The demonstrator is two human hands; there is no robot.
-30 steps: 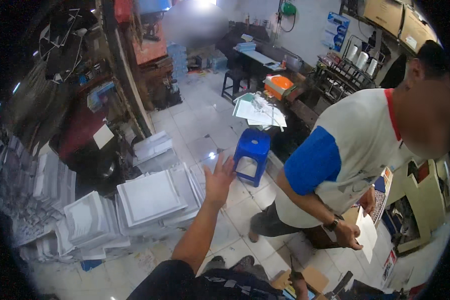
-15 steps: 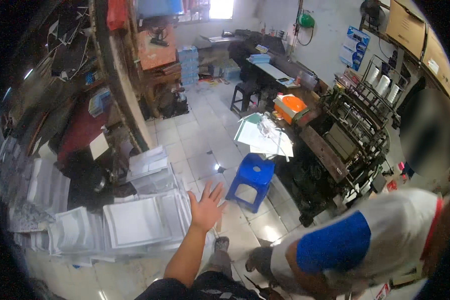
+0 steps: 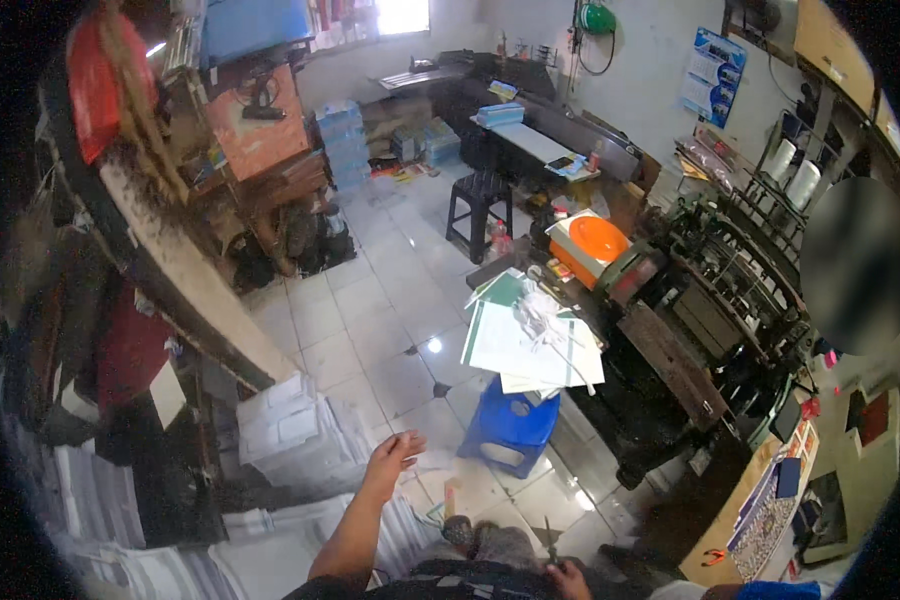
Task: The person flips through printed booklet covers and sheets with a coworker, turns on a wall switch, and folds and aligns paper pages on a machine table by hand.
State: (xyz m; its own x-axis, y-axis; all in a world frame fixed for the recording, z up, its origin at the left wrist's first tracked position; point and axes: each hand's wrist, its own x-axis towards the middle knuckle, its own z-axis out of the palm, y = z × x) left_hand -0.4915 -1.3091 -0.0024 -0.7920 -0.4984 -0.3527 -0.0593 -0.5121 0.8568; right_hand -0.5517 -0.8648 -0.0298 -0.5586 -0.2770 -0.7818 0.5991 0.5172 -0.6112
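My left hand (image 3: 394, 462) hangs in the air over the tiled floor, its fingers loosely stretched to the right and nothing held. Stacks of printed paper (image 3: 295, 435) lie on the floor just left of it. A blue plastic stool (image 3: 510, 430) stands ahead and to its right. At the lower edge, my right hand (image 3: 568, 578) is closed around a thin, dark, pointed tool (image 3: 550, 537), whose exact kind I cannot make out. The tool's tip points upward.
Sheets and folders (image 3: 525, 335) with white string jut over the blue stool from the dark machine (image 3: 700, 330). An orange bowl (image 3: 598, 240) sits behind them. A black stool (image 3: 478, 210) stands farther off. At right is a wooden board (image 3: 755, 505); a pale post (image 3: 190, 270) rises at left.
My left hand has gone from spread fingers to a looser, sideways pose. The person in the white and blue shirt has moved mostly out of view at lower right. My view has shifted.
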